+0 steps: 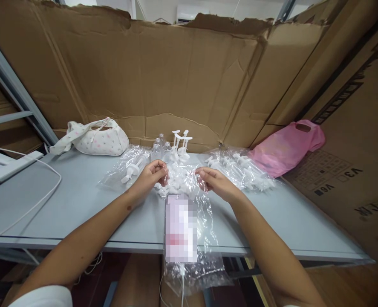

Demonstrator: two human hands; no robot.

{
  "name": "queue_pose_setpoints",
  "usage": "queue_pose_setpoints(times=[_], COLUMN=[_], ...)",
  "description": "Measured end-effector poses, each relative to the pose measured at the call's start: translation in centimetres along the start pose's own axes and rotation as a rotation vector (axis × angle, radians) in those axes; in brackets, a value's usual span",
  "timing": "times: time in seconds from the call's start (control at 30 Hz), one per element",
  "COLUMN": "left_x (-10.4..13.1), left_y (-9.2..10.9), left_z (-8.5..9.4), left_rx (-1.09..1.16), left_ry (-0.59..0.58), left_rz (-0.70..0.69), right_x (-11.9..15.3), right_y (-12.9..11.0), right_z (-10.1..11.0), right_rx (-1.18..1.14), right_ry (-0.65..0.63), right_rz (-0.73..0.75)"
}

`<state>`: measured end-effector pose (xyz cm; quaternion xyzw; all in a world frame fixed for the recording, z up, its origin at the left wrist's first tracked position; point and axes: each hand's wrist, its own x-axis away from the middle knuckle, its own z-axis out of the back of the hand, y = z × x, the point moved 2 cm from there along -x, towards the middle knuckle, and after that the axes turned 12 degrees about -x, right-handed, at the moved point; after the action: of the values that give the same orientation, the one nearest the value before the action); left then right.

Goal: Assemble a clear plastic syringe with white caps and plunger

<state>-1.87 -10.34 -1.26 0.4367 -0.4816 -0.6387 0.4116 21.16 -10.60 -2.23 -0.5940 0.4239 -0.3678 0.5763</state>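
Note:
My left hand [157, 174] is closed in a pinch at the upper left edge of a clear plastic bag [204, 221]. My right hand [217, 182] pinches the same bag's upper right edge. From between my hands the bag hangs down over the table's front edge. A phone [180, 228] with a blurred screen shows at its left side, a white cable running down from it. Behind my hands stand several clear bottles [161, 147] beside white pump heads [183, 147]. More white plastic parts [176, 185] lie between my hands, partly seen through the film.
Bagged pump bottles lie at left [134, 166] and right [240, 168] on the grey table [89, 192]. A white patterned handbag [102, 138] and a pink plastic bag [284, 147] sit farther out. Cardboard [176, 76] walls the back. A white cable [44, 196] crosses the left side.

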Motion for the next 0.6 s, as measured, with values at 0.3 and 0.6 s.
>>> queue_pose_setpoints(times=[0.3,0.6], left_x=[-0.31,-0.39], left_y=[-0.17,-0.93], left_z=[0.61,0.22], left_rx=[-0.118,-0.26], left_ry=[0.152,-0.038], left_rz=[-0.096,-0.137], right_x=[-0.37,-0.32], right_y=[0.03,-0.12], right_z=[-0.04,-0.48], right_rx=[-0.012,0.021], right_ry=[0.118,0.134], right_rz=[0.061,0.101])
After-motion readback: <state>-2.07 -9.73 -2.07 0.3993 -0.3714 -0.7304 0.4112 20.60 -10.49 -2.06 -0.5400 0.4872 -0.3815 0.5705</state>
